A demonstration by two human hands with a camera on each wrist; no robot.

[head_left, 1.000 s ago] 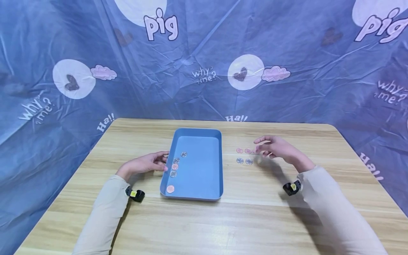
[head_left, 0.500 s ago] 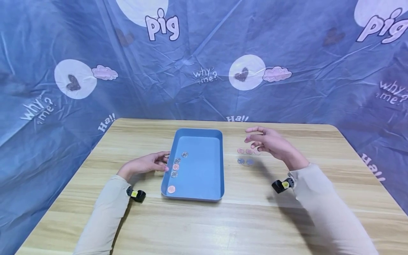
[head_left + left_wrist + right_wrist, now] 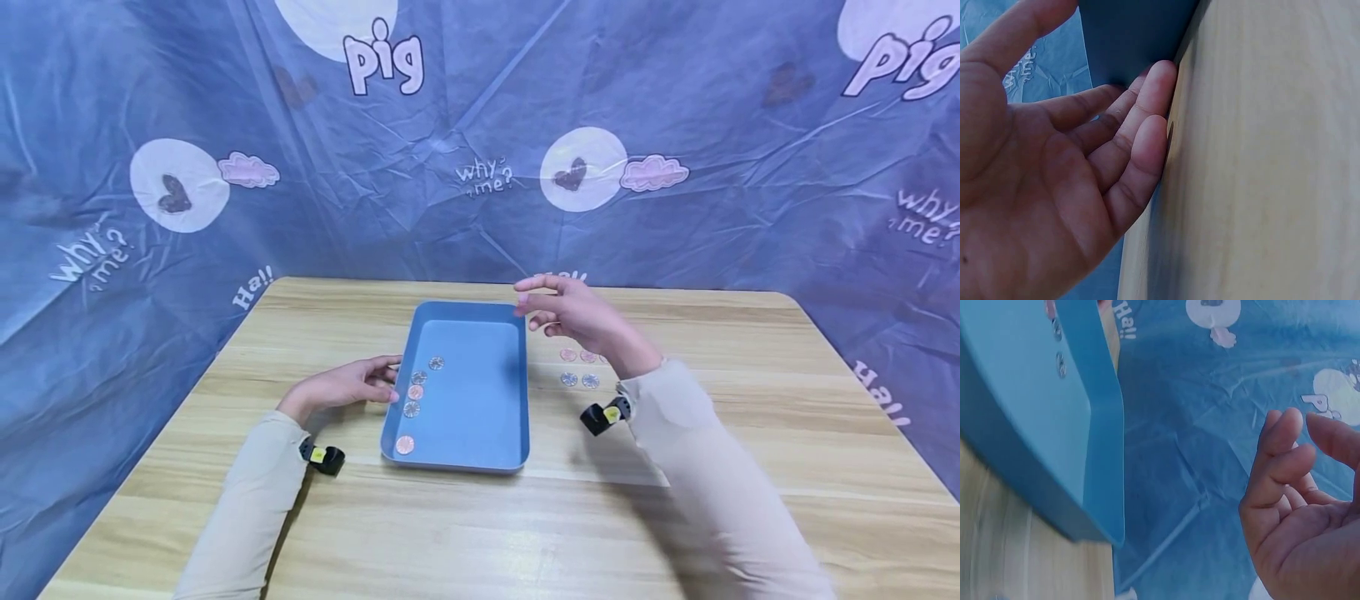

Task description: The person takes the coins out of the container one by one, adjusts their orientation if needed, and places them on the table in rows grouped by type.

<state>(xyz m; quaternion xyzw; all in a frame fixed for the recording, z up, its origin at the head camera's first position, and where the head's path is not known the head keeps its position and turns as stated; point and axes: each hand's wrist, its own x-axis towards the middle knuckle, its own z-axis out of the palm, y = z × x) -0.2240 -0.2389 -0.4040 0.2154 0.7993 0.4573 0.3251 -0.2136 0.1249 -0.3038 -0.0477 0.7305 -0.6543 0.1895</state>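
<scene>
A blue rectangular tray lies on the table with several flat round tokens along its left side. Among them are silver-grey tokens and a pink token. My left hand holds the tray's left edge, thumb at the rim; in the left wrist view the curled fingers meet the outer wall. My right hand is raised at the tray's far right corner. Its thumb and fingertips come close together; whether something small sits between them is hidden.
Right of the tray, pink tokens and silver-grey tokens lie in two rows on the wooden table, partly behind the right wrist. A blue printed cloth hangs beyond the table's far edge.
My right hand has moved left and away from me, from beside the loose tokens to the tray's far right corner. The left hand and the tray stay put.
</scene>
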